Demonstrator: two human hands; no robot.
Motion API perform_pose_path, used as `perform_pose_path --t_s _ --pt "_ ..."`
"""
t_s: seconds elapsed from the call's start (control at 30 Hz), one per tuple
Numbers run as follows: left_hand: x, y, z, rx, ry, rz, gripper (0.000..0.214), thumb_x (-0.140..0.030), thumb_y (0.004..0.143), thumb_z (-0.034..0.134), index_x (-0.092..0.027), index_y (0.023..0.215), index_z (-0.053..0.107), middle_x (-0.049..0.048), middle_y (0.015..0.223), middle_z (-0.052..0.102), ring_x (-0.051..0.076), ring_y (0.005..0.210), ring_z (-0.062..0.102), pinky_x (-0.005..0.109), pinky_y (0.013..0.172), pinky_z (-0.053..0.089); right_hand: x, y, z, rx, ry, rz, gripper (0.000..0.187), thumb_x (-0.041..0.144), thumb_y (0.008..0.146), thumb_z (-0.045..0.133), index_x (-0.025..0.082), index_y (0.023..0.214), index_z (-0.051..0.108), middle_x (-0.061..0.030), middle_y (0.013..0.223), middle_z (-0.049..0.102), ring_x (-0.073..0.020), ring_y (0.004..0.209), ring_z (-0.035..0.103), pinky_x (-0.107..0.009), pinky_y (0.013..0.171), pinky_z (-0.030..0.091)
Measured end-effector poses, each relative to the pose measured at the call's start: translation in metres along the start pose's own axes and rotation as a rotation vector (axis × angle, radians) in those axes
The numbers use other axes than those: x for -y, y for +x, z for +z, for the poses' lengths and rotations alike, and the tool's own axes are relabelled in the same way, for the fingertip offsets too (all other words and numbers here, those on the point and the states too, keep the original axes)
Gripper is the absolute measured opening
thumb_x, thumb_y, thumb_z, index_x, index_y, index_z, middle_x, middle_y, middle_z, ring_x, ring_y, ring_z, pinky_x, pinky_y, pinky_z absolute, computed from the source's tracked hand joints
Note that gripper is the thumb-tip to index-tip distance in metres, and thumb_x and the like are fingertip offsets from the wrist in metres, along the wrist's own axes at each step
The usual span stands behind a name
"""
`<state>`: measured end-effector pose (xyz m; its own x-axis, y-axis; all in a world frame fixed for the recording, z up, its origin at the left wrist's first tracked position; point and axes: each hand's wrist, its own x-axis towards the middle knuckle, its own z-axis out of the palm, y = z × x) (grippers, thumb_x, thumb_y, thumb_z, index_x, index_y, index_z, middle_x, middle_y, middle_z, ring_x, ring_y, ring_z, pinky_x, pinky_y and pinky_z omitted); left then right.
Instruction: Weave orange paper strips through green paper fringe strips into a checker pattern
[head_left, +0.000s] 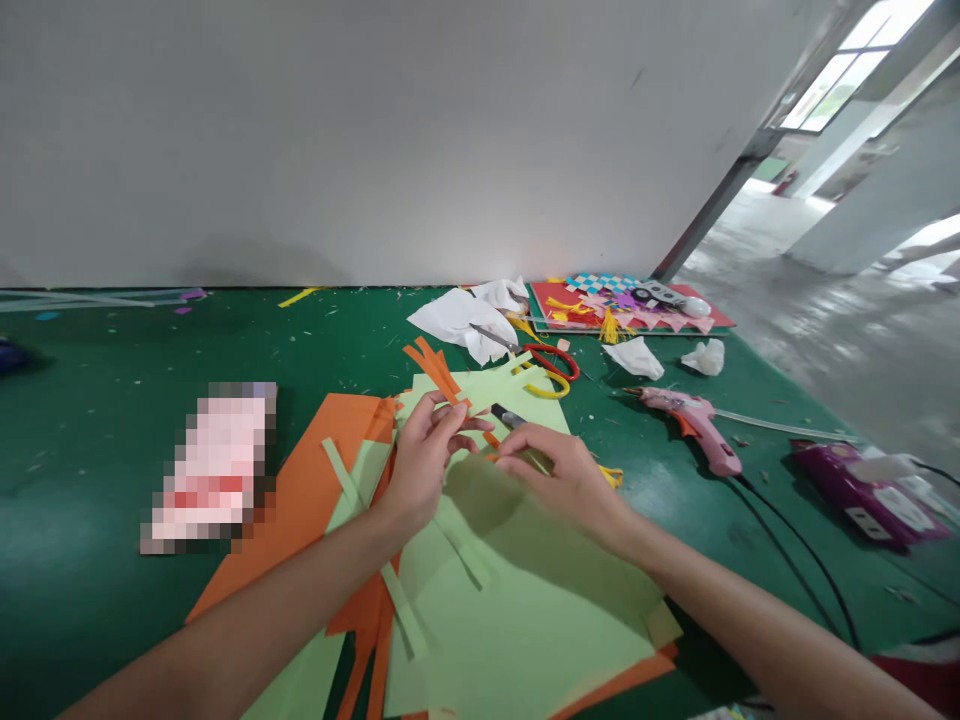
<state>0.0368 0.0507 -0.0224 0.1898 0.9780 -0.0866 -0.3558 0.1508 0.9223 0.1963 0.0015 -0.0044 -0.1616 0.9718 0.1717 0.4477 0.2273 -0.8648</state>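
My left hand [429,448] is closed around a small bunch of orange paper strips [436,368], which fan out above the thumb and forefinger. Close by on the right, my right hand [566,478] has its thumb and fingers pinched together at the end of an orange strip [491,441]. Both hands are over a stack of light green paper sheets [517,610]. A dark-tipped, pen-like tool [508,415] lies just beyond my right fingers, partly hidden by them. Orange paper [300,490] and loose light green strips [405,612] lie under and beside my left forearm.
Scissors [574,362] with red and yellow handles lie beyond the sheets, near crumpled white paper [465,320]. A pink glue gun [694,420] rests at right, with a purple power strip [862,490] beyond. A blurred-out flat object [214,465] lies left. Colourful crafts cover a red board [716,312].
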Motion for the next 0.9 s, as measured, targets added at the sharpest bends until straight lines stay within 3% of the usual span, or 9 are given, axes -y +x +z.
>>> perform_pose_path --t_s 0.1,0.2,0.4,0.67,0.9 --pt "-0.0016 -0.0018 -0.0003 0.025 0.016 0.007 0.015 -0.027 0.084 0.064 -0.02 0.089 0.052 -0.0008 0.083 0.063 0.017 0.082 0.068 0.021 0.057 0.047 0.0064 0.0005 -0.0053 0.006 0.215 0.202 0.017 0.032 0.089 0.055 0.019 0.077 0.057 0.003 0.058 0.062 -0.0102 0.05 0.052 -0.021 0.05 0.039" --pt "-0.003 -0.0031 -0.0004 0.057 0.052 0.011 0.015 -0.028 0.084 0.066 -0.02 0.088 0.054 -0.0012 0.078 0.063 0.016 0.085 0.067 0.02 0.058 0.046 0.0079 0.0006 -0.0071 -0.008 0.338 0.293 0.02 0.038 0.09 0.053 0.021 0.08 0.052 0.0082 0.043 0.051 -0.0092 0.036 0.046 -0.02 0.041 0.035" --pt "-0.0032 -0.0032 0.0001 0.077 0.096 0.005 0.015 -0.03 0.083 0.068 -0.02 0.086 0.056 -0.0022 0.071 0.063 0.014 0.081 0.066 0.019 0.06 0.046 0.0023 0.0041 -0.0053 -0.036 0.382 0.284 0.016 0.033 0.09 0.054 0.019 0.083 0.055 0.0067 0.054 0.055 -0.008 0.045 0.052 -0.02 0.047 0.041" --pt "-0.0006 -0.0035 -0.001 0.024 0.202 0.015 0.024 -0.033 0.078 0.072 -0.018 0.071 0.054 -0.0012 0.07 0.066 0.01 0.061 0.059 0.021 0.059 0.043 0.0034 0.0012 -0.0042 -0.041 0.324 0.245 0.01 0.029 0.089 0.053 0.019 0.088 0.055 0.0053 0.058 0.057 -0.0089 0.048 0.052 -0.02 0.045 0.037" --pt "0.0006 -0.0062 -0.0005 -0.055 0.341 0.052 0.028 -0.035 0.076 0.073 -0.018 0.064 0.055 0.0013 0.067 0.069 0.012 0.057 0.059 0.023 0.054 0.04 0.0034 0.0041 -0.004 -0.132 0.426 0.278 0.022 0.031 0.085 0.059 0.022 0.082 0.039 0.0074 0.056 0.059 -0.0103 0.046 0.055 -0.023 0.049 0.044"
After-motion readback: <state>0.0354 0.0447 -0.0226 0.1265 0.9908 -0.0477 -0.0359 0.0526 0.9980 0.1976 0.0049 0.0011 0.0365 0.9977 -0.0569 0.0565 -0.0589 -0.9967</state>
